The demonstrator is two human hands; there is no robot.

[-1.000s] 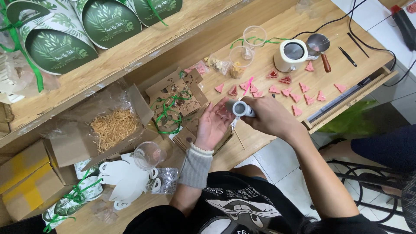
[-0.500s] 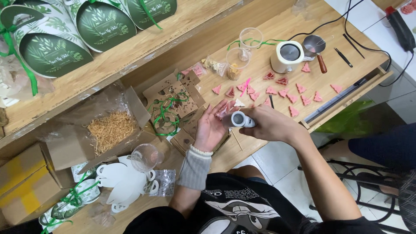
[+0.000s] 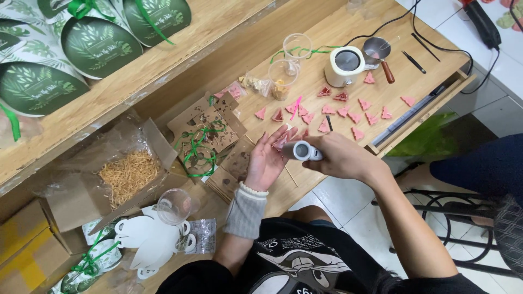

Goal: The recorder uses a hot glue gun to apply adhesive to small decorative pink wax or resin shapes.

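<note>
head view: wooden table (image 3: 327, 38) runs up the middle. on its near edge, the right hand (image 3: 340, 158) grips a white stamp (image 3: 301, 151), tip against the left hand (image 3: 268, 159), whose fingers are spread open. pink seals (image 3: 354, 111) lie just beyond on the table.

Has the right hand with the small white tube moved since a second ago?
Barely. The right hand keeps the white tube against the open left palm, just below the pink triangular pieces on the wooden table, as earlier.
</note>
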